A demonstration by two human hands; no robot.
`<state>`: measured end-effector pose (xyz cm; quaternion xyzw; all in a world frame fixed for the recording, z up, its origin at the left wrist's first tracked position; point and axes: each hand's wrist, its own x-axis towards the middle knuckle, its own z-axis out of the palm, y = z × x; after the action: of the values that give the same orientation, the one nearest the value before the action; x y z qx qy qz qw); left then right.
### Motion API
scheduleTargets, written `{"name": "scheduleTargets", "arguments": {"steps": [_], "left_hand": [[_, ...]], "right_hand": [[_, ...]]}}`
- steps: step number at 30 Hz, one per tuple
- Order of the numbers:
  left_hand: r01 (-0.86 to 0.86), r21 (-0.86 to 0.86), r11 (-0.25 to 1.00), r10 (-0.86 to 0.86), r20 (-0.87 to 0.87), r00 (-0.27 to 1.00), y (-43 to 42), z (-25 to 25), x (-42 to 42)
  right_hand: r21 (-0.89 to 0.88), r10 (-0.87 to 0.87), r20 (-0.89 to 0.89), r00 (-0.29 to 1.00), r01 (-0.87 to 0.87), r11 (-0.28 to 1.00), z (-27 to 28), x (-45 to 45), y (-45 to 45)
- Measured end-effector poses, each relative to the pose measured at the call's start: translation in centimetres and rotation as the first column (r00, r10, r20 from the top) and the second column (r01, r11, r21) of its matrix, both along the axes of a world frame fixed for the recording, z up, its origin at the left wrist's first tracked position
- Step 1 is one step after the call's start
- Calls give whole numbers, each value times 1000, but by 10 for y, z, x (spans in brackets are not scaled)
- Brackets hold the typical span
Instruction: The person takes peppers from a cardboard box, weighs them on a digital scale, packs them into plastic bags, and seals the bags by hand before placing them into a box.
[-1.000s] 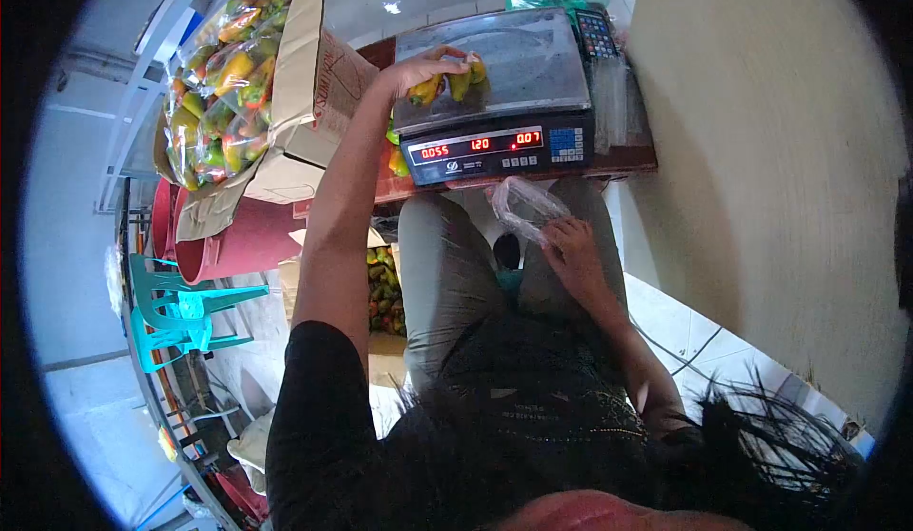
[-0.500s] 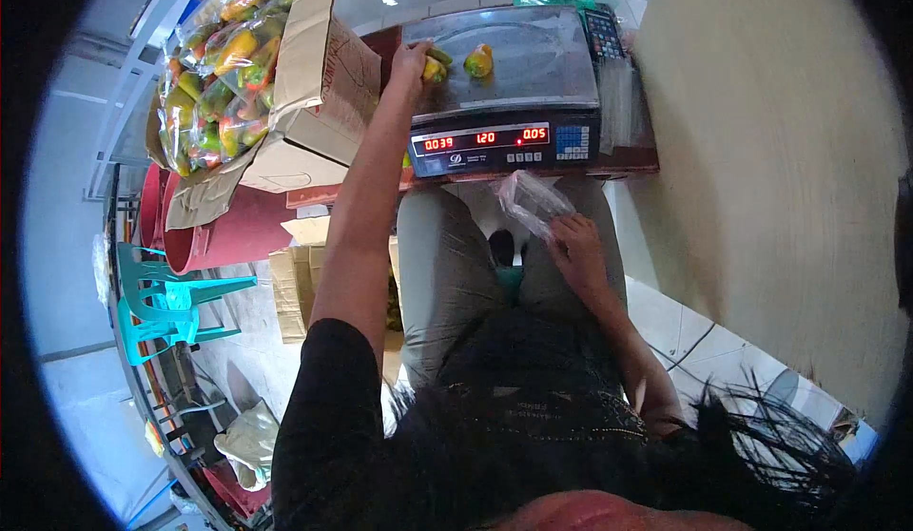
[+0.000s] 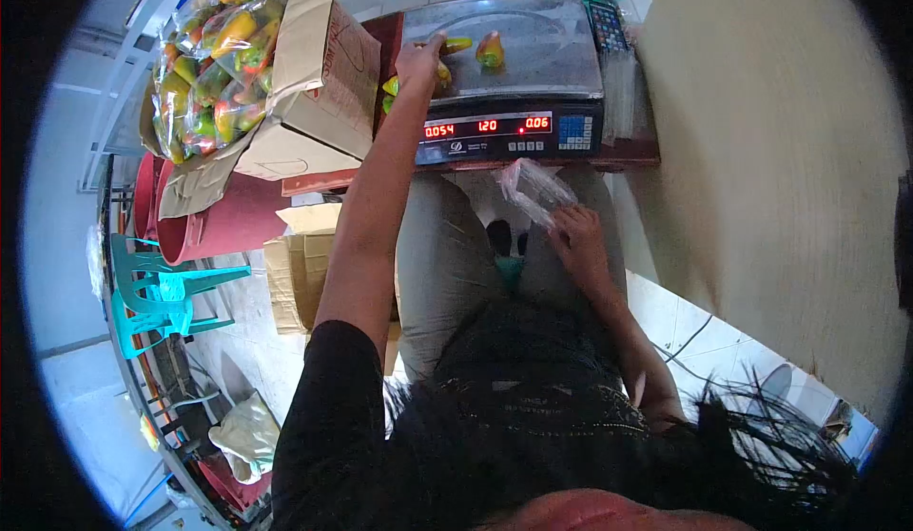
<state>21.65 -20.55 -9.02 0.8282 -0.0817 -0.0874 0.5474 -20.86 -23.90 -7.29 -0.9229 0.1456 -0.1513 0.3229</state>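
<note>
My left hand (image 3: 419,61) is curled at the left side of the steel scale plate (image 3: 547,75). Its fingers are closed around a yellow pepper (image 3: 443,76), mostly hidden by the hand. A greenish-yellow pepper (image 3: 457,44) lies at the fingertips. Farther right on the plate stands an orange-green pepper (image 3: 490,51), apart from the hand. Over my right thigh, my right hand (image 3: 578,236) pinches a clear plastic bag (image 3: 534,192) by its edge. The scale display (image 3: 487,126) glows red with 0.054, 1.20 and 0.06.
Left of the scale, a cardboard box (image 3: 319,94) holds several bagged peppers (image 3: 214,65). Yellow-green peppers (image 3: 390,85) show between box and scale. A calculator (image 3: 606,27) and clear plastic bags (image 3: 620,94) lie at the right. A turquoise chair (image 3: 171,293) stands at left.
My left hand has shifted slightly right and up over the plate, and the greenish-yellow pepper now shows further out. The display rose from 0.039 to 0.054. My right hand keeps the bag.
</note>
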Motion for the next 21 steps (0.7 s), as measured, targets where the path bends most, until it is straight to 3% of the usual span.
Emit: {"name": "scheduleTargets", "arguments": {"steps": [3, 9, 12, 15, 18, 21], "left_hand": [[-113, 76, 991, 101, 149, 984, -6, 27, -27], [-59, 367, 928, 10, 136, 991, -16, 29, -26], [1, 43, 999, -4, 52, 999, -11, -5, 1], [-74, 211, 975, 39, 166, 985, -2, 13, -11], [-31, 286, 958, -8, 135, 991, -5, 30, -20], [89, 382, 920, -181, 211, 961, -10, 34, -29]], "right_hand": [[-12, -9, 40, 999, 10, 1000, -5, -2, 1], [26, 1, 4, 1000, -1, 1000, -3, -1, -2], [16, -8, -19, 1000, 8, 1000, -5, -1, 0], [-13, -9, -3, 1000, 9, 1000, -11, -2, 0], [11, -10, -31, 999, 11, 1000, -3, 0, 0], [13, -3, -47, 999, 4, 1000, -5, -1, -1]]}}
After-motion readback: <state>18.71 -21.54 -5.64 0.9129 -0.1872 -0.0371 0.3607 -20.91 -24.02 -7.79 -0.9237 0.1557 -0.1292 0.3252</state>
